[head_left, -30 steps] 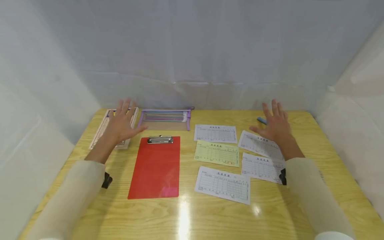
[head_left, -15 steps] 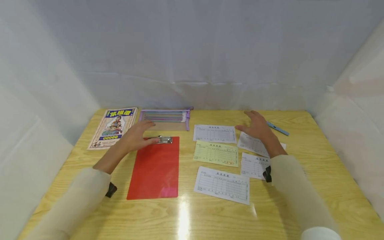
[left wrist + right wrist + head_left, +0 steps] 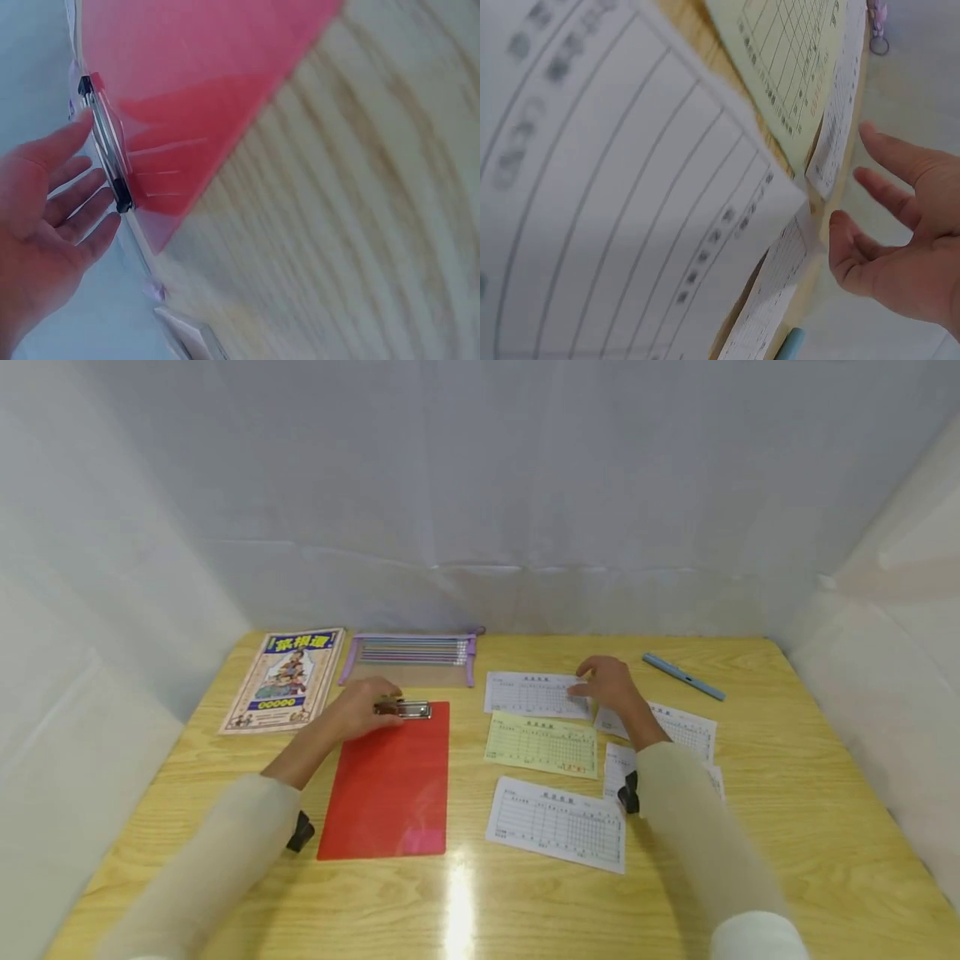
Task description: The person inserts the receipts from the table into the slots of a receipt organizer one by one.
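My left hand [image 3: 357,710] is at the metal clip [image 3: 416,710] of a red clipboard [image 3: 386,793]. In the left wrist view its fingers spread loosely beside the clip [image 3: 109,142], the thumb tip close to it; contact cannot be made out. My right hand [image 3: 611,685] hovers by the right end of the far white printed slip [image 3: 525,692], fingers loosely bent and holding nothing. A yellow-green slip [image 3: 540,745] lies just nearer, with another white slip [image 3: 558,823] in front. Two more white slips, partly hidden by the right arm, include one on the right [image 3: 686,731].
A blue pen-like stick [image 3: 684,677] lies at the back right. A mesh pouch with purple edging [image 3: 408,672] sits behind the clipboard, and an illustrated booklet [image 3: 281,681] to its left. White sheeting [image 3: 480,527] surrounds the wooden table [image 3: 375,910] at back and sides.
Both hands have come inward and nearer from the back of the table. The left has moved right to the clipboard's clip, the right leftward to the far white slip, uncovering the blue stick.
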Demonstrator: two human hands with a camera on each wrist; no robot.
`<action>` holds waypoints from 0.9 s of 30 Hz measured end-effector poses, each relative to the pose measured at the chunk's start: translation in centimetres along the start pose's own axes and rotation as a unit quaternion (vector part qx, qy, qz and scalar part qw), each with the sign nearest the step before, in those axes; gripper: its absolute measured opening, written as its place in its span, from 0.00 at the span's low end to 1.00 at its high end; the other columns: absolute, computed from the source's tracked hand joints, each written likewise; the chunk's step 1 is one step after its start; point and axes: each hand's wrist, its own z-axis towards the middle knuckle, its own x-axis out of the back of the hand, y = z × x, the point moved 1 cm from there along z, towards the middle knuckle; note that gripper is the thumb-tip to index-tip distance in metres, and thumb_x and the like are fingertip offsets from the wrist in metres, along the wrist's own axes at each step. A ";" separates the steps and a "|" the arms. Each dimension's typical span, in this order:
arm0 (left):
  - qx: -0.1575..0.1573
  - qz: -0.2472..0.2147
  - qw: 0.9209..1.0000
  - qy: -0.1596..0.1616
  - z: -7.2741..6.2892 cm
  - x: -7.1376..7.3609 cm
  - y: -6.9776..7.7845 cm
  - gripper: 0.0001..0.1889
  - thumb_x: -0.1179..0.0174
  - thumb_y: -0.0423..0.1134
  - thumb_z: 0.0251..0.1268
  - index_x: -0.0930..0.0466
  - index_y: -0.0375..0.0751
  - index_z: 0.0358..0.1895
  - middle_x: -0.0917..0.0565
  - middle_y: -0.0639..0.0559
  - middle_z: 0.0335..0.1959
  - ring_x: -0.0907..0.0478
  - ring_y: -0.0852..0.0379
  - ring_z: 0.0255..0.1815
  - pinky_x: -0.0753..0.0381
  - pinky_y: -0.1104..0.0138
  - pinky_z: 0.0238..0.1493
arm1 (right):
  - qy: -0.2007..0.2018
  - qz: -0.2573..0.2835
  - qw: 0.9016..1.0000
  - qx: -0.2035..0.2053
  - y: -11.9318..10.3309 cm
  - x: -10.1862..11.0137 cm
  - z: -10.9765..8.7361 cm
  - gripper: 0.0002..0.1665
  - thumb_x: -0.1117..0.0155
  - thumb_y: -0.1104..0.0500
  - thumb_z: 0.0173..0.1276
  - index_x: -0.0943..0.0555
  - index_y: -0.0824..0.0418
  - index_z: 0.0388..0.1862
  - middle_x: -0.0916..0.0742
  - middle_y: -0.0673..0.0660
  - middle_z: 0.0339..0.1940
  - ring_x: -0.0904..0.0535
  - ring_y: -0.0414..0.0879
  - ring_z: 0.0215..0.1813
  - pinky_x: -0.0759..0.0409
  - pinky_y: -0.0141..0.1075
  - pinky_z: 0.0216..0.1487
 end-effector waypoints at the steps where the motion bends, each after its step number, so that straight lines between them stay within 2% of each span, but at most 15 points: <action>1: 0.003 0.001 1.000 -0.003 0.0 -0.1 0.0 0.19 0.31 0.39 0.52 0.19 0.29 0.45 0.17 0.37 0.42 0.21 0.43 0.45 0.22 0.51 0.50 | 0.002 -0.001 1.000 -0.007 -0.2 -0.2 0.1 0.25 0.34 0.53 0.63 0.23 0.67 0.54 0.21 0.67 0.57 0.27 0.61 0.59 0.31 0.54 0.63; 6: 0.013 0.004 1.000 -0.004 0.1 -0.4 0.1 0.12 0.31 0.35 0.53 0.18 0.32 0.39 0.17 0.41 0.37 0.23 0.49 0.37 0.22 0.54 0.43 | 0.002 -0.003 0.999 -0.046 -1.2 -0.8 0.2 0.28 0.31 0.52 0.59 0.23 0.69 0.53 0.19 0.67 0.55 0.29 0.63 0.61 0.42 0.54 0.72; 11: 0.025 0.000 1.000 -0.007 0.2 -0.4 0.2 0.11 0.33 0.34 0.55 0.18 0.33 0.40 0.17 0.42 0.36 0.23 0.50 0.36 0.21 0.55 0.42 | -0.003 -0.020 0.998 -0.060 -1.9 -0.7 0.3 0.31 0.31 0.53 0.59 0.25 0.71 0.56 0.21 0.68 0.58 0.32 0.64 0.64 0.32 0.52 0.66; 16: 0.024 -0.008 1.000 -0.002 0.1 -0.4 0.1 0.10 0.33 0.34 0.55 0.18 0.34 0.38 0.18 0.43 0.34 0.23 0.51 0.35 0.22 0.56 0.40 | 0.003 -0.044 0.998 -0.055 -2.3 -0.5 0.7 0.29 0.31 0.55 0.59 0.25 0.71 0.54 0.20 0.69 0.56 0.30 0.65 0.62 0.30 0.51 0.64; 19: 0.023 -0.007 1.000 -0.003 0.0 -0.5 0.0 0.10 0.32 0.36 0.55 0.18 0.35 0.38 0.17 0.44 0.34 0.23 0.52 0.34 0.22 0.57 0.40 | -0.005 -0.057 0.997 -0.049 -2.3 -0.5 0.9 0.29 0.32 0.55 0.60 0.25 0.72 0.54 0.20 0.68 0.56 0.32 0.65 0.64 0.36 0.52 0.69; 24: 0.012 0.000 1.000 -0.002 0.0 -0.6 -0.2 0.10 0.32 0.38 0.55 0.18 0.36 0.36 0.17 0.45 0.32 0.24 0.52 0.34 0.22 0.57 0.39 | -0.014 -0.071 0.996 -0.061 -2.0 -0.7 1.1 0.29 0.33 0.54 0.61 0.25 0.72 0.55 0.21 0.68 0.58 0.34 0.65 0.67 0.54 0.53 0.77; 25: 0.008 0.003 1.000 -0.001 0.0 -0.7 -0.2 0.10 0.32 0.38 0.55 0.18 0.36 0.36 0.17 0.45 0.32 0.24 0.52 0.33 0.23 0.57 0.39 | -0.013 -0.070 0.995 -0.064 -2.0 -0.7 1.1 0.29 0.33 0.54 0.61 0.25 0.72 0.55 0.21 0.68 0.57 0.34 0.65 0.67 0.56 0.53 0.77; 27: 0.003 0.009 1.000 0.002 0.0 -0.7 -0.3 0.10 0.32 0.38 0.54 0.18 0.35 0.36 0.17 0.45 0.32 0.24 0.52 0.33 0.23 0.57 0.39 | -0.009 -0.062 0.996 -0.069 -2.0 -0.8 1.1 0.29 0.32 0.54 0.60 0.25 0.72 0.54 0.21 0.68 0.57 0.32 0.65 0.66 0.51 0.52 0.76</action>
